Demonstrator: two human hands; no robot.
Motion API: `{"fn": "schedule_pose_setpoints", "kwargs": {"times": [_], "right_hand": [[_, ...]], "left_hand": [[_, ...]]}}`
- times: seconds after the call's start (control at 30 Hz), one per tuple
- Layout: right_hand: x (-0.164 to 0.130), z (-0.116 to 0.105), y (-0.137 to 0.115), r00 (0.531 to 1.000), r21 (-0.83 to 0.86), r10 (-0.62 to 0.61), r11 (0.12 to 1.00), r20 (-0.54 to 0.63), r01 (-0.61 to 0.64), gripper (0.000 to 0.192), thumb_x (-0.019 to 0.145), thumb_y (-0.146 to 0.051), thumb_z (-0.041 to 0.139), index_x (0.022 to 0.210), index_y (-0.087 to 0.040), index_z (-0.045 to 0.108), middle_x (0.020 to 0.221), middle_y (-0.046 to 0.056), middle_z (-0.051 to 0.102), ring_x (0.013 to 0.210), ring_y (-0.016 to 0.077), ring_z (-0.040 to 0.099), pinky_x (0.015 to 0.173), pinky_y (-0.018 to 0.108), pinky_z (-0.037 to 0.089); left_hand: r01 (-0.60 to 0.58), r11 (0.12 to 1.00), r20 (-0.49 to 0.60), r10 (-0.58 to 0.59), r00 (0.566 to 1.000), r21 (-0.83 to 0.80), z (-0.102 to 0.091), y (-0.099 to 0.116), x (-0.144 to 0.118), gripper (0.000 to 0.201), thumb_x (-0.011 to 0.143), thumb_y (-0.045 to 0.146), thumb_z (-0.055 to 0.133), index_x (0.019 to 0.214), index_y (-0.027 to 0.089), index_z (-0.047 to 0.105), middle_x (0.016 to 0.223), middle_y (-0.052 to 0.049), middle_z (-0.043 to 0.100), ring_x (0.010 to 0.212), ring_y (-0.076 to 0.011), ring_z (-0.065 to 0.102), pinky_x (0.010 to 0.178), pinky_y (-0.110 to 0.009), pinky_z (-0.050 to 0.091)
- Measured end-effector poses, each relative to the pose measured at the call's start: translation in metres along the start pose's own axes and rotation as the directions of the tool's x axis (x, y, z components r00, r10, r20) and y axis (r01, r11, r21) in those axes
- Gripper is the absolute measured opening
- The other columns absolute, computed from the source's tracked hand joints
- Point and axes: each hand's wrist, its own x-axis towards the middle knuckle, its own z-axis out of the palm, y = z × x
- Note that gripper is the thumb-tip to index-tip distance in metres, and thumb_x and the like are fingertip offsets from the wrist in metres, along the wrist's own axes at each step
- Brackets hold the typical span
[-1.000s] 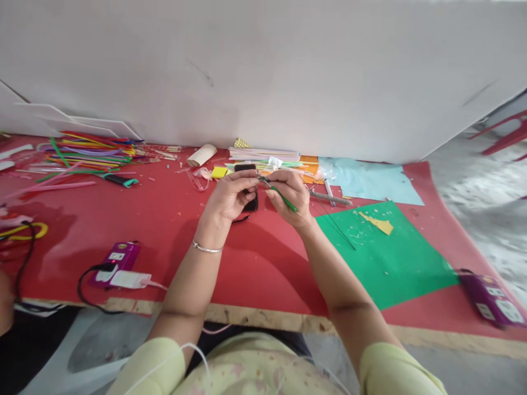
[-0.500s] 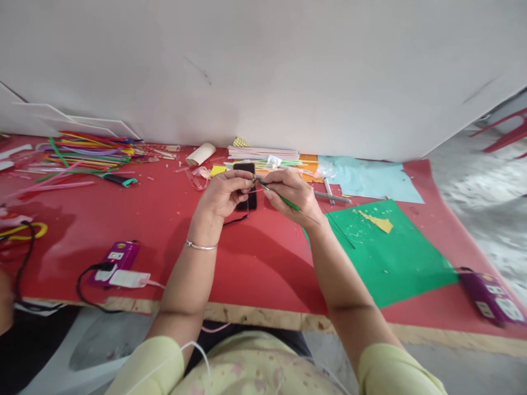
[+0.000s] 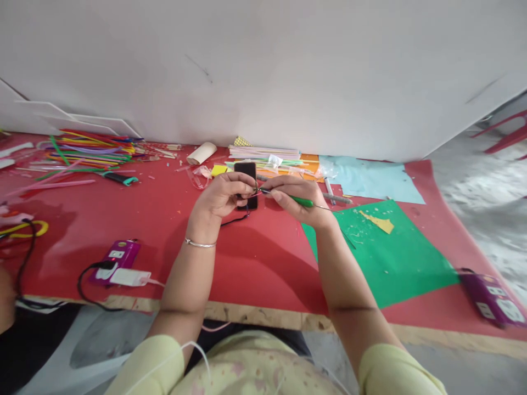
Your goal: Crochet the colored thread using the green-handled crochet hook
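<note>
My left hand [image 3: 224, 195] is closed in a pinch, its thumb and fingertips on something too small to make out. My right hand [image 3: 302, 198] is closed around a thin tool with a green handle [image 3: 303, 202]. The tool's dark tip points left and meets the left fingertips; a fine metal shaft sticks out behind the handle past the right wrist. Below and behind my left fingers lies a black phone [image 3: 246, 169], partly hidden. A grey rod [image 3: 340, 198] passes behind my right hand, mostly covered by it.
A green sheet [image 3: 403, 258] with scraps lies at right, a light-blue sheet [image 3: 370, 178] behind it. Coloured sticks [image 3: 90, 151] and a black-and-teal cutter [image 3: 119, 178] are at left. Purple power strips [image 3: 132, 252] sit near the front edge. A white wall [image 3: 263, 71] rises behind the red table.
The green-handled tool has turned from slanting downward to nearly level. My right hand has shifted slightly right and lower, its fingers stretched further along the tool. My left hand stays nearly in place.
</note>
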Motion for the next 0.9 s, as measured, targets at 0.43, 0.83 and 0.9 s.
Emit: {"fn": "schedule_pose_setpoints", "kwargs": {"times": [0.43, 0.83, 0.9], "right_hand": [[-0.0028, -0.0089, -0.0086, 0.987, 0.208, 0.145, 0.966, 0.063, -0.155, 0.033, 0.109, -0.040, 0.064, 0.097, -0.021, 0.089, 0.118, 0.009, 0.087, 0.103, 0.0185, 0.083, 0.094, 0.031, 0.067], [-0.0017, -0.0098, -0.0078, 0.977, 0.268, 0.206, 0.940, 0.051, -0.212, 0.037, 0.108, -0.041, 0.064, 0.089, -0.022, 0.089, 0.117, 0.008, 0.087, 0.102, 0.0183, 0.083, 0.096, 0.033, 0.066], [-0.0015, -0.0099, -0.0078, 0.977, 0.269, 0.210, 0.939, 0.048, -0.215, 0.037, 0.108, -0.042, 0.064, 0.090, -0.022, 0.089, 0.118, 0.008, 0.087, 0.104, 0.0190, 0.083, 0.098, 0.034, 0.066]], "left_hand": [[0.059, 0.997, 0.156, -0.051, 0.987, -0.050, -0.0013, -0.0050, 0.0014, 0.017, 0.057, 0.006, 0.085, 0.072, 0.014, 0.081, 0.057, -0.001, 0.064, 0.050, -0.0079, 0.054, 0.042, -0.017, 0.035], [0.141, 0.983, 0.210, -0.114, 0.971, -0.119, -0.0015, -0.0077, 0.0068, 0.018, 0.056, 0.008, 0.083, 0.074, 0.013, 0.082, 0.057, -0.003, 0.062, 0.052, -0.0085, 0.055, 0.040, -0.014, 0.035], [0.147, 0.981, 0.215, -0.116, 0.970, -0.130, -0.0016, -0.0071, 0.0070, 0.018, 0.056, 0.008, 0.084, 0.073, 0.012, 0.082, 0.055, -0.002, 0.060, 0.050, -0.0081, 0.054, 0.039, -0.014, 0.034]]}}
